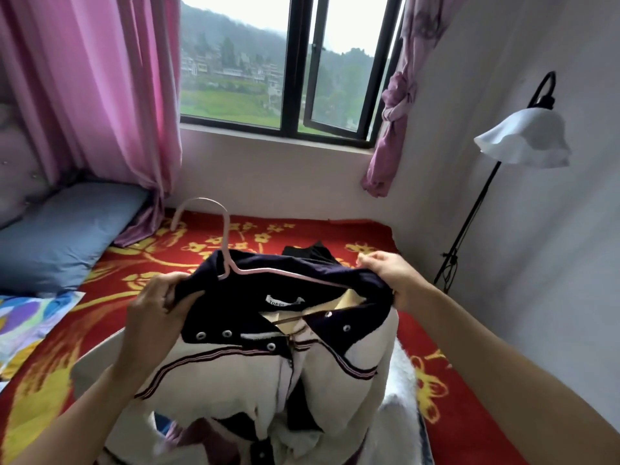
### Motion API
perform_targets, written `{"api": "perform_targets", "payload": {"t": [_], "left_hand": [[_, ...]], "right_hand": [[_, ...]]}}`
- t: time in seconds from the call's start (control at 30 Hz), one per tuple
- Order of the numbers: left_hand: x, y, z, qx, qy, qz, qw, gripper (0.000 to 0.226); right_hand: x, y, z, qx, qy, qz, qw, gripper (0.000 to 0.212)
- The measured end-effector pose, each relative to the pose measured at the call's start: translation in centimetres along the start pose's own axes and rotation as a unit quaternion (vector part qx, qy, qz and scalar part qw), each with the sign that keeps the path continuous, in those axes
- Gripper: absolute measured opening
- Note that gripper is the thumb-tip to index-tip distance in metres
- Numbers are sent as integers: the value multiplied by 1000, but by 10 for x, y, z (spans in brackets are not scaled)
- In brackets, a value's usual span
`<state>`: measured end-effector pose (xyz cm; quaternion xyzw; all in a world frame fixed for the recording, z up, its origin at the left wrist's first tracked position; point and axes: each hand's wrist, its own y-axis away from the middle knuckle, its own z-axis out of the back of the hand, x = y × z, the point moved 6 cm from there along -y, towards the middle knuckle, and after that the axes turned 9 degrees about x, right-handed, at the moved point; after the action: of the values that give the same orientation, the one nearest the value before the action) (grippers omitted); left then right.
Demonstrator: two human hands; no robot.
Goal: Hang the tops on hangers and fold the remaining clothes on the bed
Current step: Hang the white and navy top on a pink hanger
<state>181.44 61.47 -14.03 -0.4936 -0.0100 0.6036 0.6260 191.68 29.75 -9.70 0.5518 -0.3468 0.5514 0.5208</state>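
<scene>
Above the red, yellow-flowered bedspread [302, 236], a cream jacket with navy collar [285, 283] is gripped by left hand [154, 307] and right hand [385, 273], a pink wire hanger [224, 256] inside it.

Only one bit of writing shows: a small white neck label [283, 302] sewn inside the dark collar [285, 276] of the cream top [241, 374], about midway between the two gripping hands and just below the pink hanger [235, 266]. It reads something like "TOPP", the remaining letters hidden by a fold.
</scene>
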Motion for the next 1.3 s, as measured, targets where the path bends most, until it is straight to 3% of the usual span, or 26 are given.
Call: {"api": "perform_targets", "payload": {"t": [0.03,0.1,0.2,0.3,0.37,0.43,0.5,0.6,0.7,0.87,0.93,1.03,1.23,1.3], "left_hand": [[0,1,-1,2,6,5,1000,26],[-4,3,-4,1,7,-9,1000,25],[-9,3,-7,-4,27,-28,999,23],[-14,1,-11,-3,53,-31,998,20],[-14,-3,-16,2,68,-17,998,21],[-16,-6,-23,14,93,-17,995,22],[-22,-8,-27,30,120,-35,992,25],[-27,-8,-31,60,105,-54,991,30],[-25,-11,-29,89,116,-71,987,38],[-20,-17,-5,124,122,-105,979,61],[-7,-18,7,136,100,-100,980,67],[11,-19,21,143,89,-81,982,68],[23,-32,12,133,14,-79,988,35],[19,-35,10,140,-7,-101,985,40]], "right_hand": [[-8,-4,4,-2,31,-6,1000,17],[-8,-9,14,-30,198,11,980,11],[9,-5,20,-87,463,65,879,14],[28,8,2,-67,496,204,841,20],[32,16,-24,24,536,280,796,33],[28,17,-51,104,589,278,752,38],[28,13,-71,121,605,286,733,34],[36,8,-89,102,563,328,752,19],[41,4,-93,136,563,302,757,16],[57,5,-78,121,615,328,707,20],[55,3,-58,102,624,314,709,21],[35,0,-23,73,601,279,746,27],[31,-11,-11,75,440,261,856,3],[37,-10,-13,80,418,258,867,4]]}}
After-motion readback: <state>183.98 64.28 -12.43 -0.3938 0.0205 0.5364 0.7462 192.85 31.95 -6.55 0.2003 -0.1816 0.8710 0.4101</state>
